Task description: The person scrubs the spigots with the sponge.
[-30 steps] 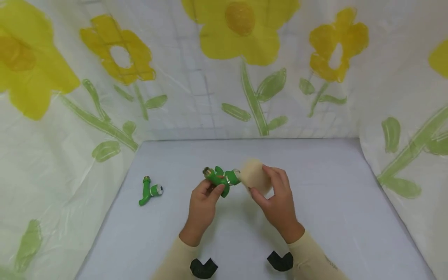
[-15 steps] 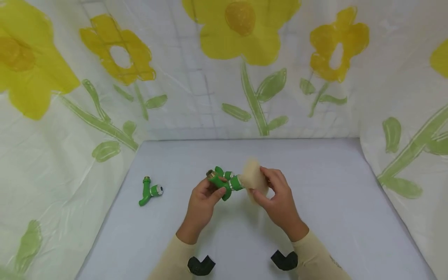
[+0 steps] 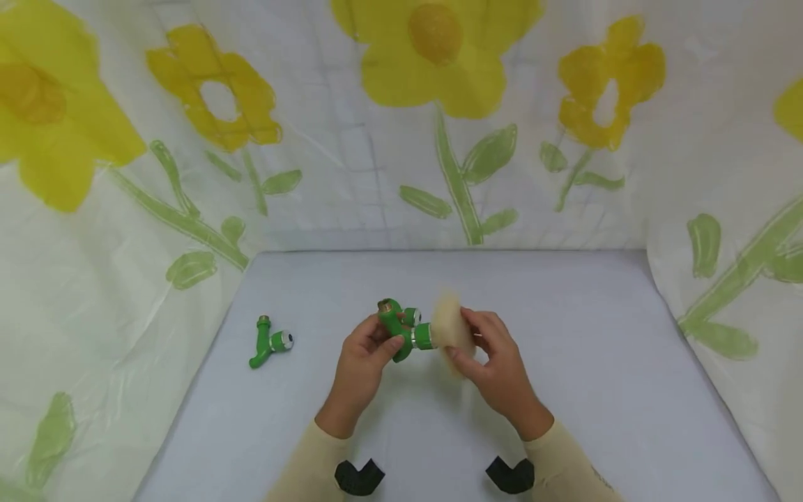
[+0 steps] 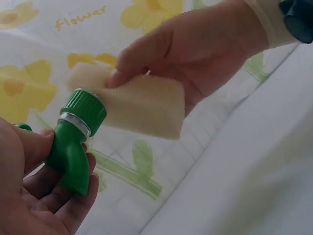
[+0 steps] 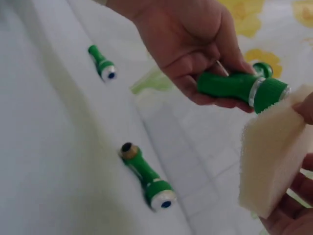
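Observation:
My left hand grips a green faucet by its body, thumb on the near side. The faucet's ribbed green knob with a silver collar points toward my right hand. A cream sponge block is pinched between that hand's thumb and fingers. In the left wrist view the sponge overlaps the knob end; in the right wrist view its upper edge lies right at the knob's silver face. The sponge looks slightly blurred in the head view.
Another green faucet lies on the table just behind the held one. A third green faucet lies at the left on the white table. Flower-painted sheets hang around the table.
The held faucet has tilted, its knob end moving down and right, so the faucet behind shows more. The sponge has turned more edge-on and shifted slightly left with my right hand.

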The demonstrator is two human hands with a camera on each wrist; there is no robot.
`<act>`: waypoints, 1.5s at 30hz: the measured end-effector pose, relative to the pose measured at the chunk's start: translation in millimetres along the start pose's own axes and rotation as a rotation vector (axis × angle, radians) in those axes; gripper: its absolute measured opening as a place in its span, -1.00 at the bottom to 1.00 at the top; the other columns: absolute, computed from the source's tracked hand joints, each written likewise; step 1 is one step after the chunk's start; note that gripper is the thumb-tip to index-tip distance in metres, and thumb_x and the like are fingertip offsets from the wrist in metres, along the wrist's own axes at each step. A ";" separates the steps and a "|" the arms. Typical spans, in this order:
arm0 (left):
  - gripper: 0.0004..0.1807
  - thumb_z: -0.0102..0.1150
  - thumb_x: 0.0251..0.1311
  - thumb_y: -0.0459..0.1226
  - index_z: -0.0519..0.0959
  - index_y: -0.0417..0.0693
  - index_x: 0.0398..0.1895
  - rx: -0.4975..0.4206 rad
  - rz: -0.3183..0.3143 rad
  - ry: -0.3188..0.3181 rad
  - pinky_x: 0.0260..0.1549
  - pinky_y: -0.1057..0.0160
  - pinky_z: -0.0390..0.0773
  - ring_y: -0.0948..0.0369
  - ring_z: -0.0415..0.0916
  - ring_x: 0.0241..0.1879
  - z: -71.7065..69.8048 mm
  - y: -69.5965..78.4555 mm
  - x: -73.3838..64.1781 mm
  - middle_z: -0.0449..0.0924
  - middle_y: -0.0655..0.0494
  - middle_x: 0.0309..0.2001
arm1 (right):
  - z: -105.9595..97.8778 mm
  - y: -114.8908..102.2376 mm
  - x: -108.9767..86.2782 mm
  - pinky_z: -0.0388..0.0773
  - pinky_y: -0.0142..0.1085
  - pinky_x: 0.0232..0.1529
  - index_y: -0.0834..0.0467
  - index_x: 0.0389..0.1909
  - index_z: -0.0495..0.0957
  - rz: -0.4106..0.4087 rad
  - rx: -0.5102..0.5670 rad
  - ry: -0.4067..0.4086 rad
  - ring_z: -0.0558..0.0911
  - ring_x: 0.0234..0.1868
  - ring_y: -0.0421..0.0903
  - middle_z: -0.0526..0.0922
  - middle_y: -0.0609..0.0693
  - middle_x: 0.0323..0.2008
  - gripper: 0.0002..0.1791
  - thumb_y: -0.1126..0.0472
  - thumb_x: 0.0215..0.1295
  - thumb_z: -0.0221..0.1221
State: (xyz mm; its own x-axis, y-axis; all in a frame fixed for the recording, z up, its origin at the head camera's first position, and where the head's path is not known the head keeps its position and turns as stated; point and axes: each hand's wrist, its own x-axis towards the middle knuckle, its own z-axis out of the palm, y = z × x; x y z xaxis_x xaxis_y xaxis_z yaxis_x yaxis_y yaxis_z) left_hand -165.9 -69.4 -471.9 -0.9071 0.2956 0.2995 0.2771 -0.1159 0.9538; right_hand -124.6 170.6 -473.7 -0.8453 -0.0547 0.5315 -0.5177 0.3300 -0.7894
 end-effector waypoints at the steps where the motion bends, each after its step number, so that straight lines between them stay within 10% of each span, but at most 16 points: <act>1: -0.60 0.26 0.49 -0.51 0.55 -0.33 0.33 -0.017 -0.001 0.017 0.05 0.22 0.69 0.03 0.69 0.11 -0.5 -0.6 0.9 0.68 -0.34 0.13 | 1.7 -0.1 -2.9 0.64 -0.27 0.19 0.28 0.48 0.49 -0.008 0.000 -0.009 0.57 0.20 0.01 0.56 0.03 0.21 -0.30 0.46 0.32 0.44; 7: -0.58 0.30 0.42 -0.57 0.53 -0.33 0.29 -0.076 0.013 0.016 0.01 0.20 0.72 0.07 0.71 0.04 3.3 -6.7 3.4 0.72 -0.31 0.07 | 2.7 -9.0 2.3 0.62 -0.29 0.19 0.27 0.45 0.53 -0.154 -0.031 -0.001 0.58 0.18 0.06 0.58 0.09 0.18 -0.25 0.44 0.19 0.49; 11: -0.62 0.32 0.42 -0.55 0.58 -0.29 0.25 -0.022 0.030 -0.017 -0.01 0.17 0.73 0.04 0.70 0.00 3.1 -3.5 3.2 0.72 -0.26 0.03 | 0.9 -6.4 7.1 0.60 -0.32 0.20 0.28 0.46 0.52 -0.106 -0.015 0.054 0.57 0.18 0.06 0.57 0.11 0.20 -0.26 0.47 0.23 0.46; 18: -0.56 0.30 0.44 -0.55 0.61 -0.28 0.35 -0.059 -0.012 0.144 -0.05 0.23 0.73 0.11 0.72 -0.03 -2.6 -4.5 4.8 0.74 -0.23 0.02 | 13.8 -5.7 0.2 0.64 -0.27 0.13 0.31 0.43 0.53 -0.124 -0.060 0.009 0.58 0.15 0.05 0.58 0.11 0.17 -0.24 0.45 0.16 0.51; 22: -0.52 0.31 0.42 -0.57 0.59 -0.39 0.38 -0.048 -0.040 0.089 -0.08 0.27 0.72 0.15 0.69 -0.05 -0.7 -9.2 1.6 0.74 -0.19 0.02 | 13.7 -11.7 8.2 0.66 -0.14 0.07 0.28 0.42 0.55 -0.210 -0.078 -0.001 0.58 0.16 0.11 0.59 0.13 0.19 -0.24 0.40 0.15 0.52; 29: -0.57 0.31 0.48 -0.46 0.57 -0.46 0.35 -0.062 -0.047 0.082 -0.08 0.20 0.75 0.11 0.72 -0.07 -4.8 -6.3 3.2 0.72 -0.29 0.04 | 7.7 -5.3 8.2 0.59 -0.32 0.15 0.20 0.47 0.54 -0.043 -0.092 0.043 0.56 0.18 -0.04 0.57 0.00 0.20 -0.29 0.41 0.28 0.47; 33: -0.62 0.22 0.54 -0.47 0.51 -0.46 0.33 -0.154 -0.081 0.141 -0.07 0.17 0.76 0.11 0.75 -0.05 -7.2 -5.4 6.7 0.72 -0.27 0.09 | 11.9 -9.1 5.2 0.64 -0.21 0.09 0.26 0.43 0.55 -0.123 -0.094 -0.014 0.57 0.16 0.02 0.58 0.06 0.19 -0.26 0.40 0.20 0.51; 37: -0.63 0.24 0.51 -0.50 0.50 -0.48 0.28 -0.167 -0.105 0.073 -0.02 0.22 0.72 0.14 0.74 -0.03 -3.5 -4.3 5.5 0.73 -0.23 0.06 | 11.7 -14.7 12.5 0.62 -0.21 0.15 0.28 0.43 0.54 -0.207 -0.069 0.004 0.57 0.17 0.10 0.57 0.14 0.20 -0.22 0.42 0.13 0.53; 45: -0.59 0.25 0.50 -0.47 0.48 -0.46 0.32 -0.172 -0.116 0.115 -0.07 0.15 0.76 0.09 0.76 -0.07 -3.6 -3.2 2.6 0.73 -0.24 0.06 | 11.1 -11.2 5.6 0.59 -0.35 0.20 0.29 0.44 0.52 -0.103 -0.071 0.031 0.57 0.17 0.07 0.57 0.11 0.20 -0.23 0.44 0.17 0.52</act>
State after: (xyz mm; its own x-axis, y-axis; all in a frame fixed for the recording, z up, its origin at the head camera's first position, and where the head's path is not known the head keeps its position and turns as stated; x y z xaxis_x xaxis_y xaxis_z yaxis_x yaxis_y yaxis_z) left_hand -170.2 -71.7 -474.3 -0.9626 0.2073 0.1745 0.1202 -0.2506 0.9606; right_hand -125.0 156.1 -465.3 -0.7831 -0.0630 0.6187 -0.5900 0.3897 -0.7071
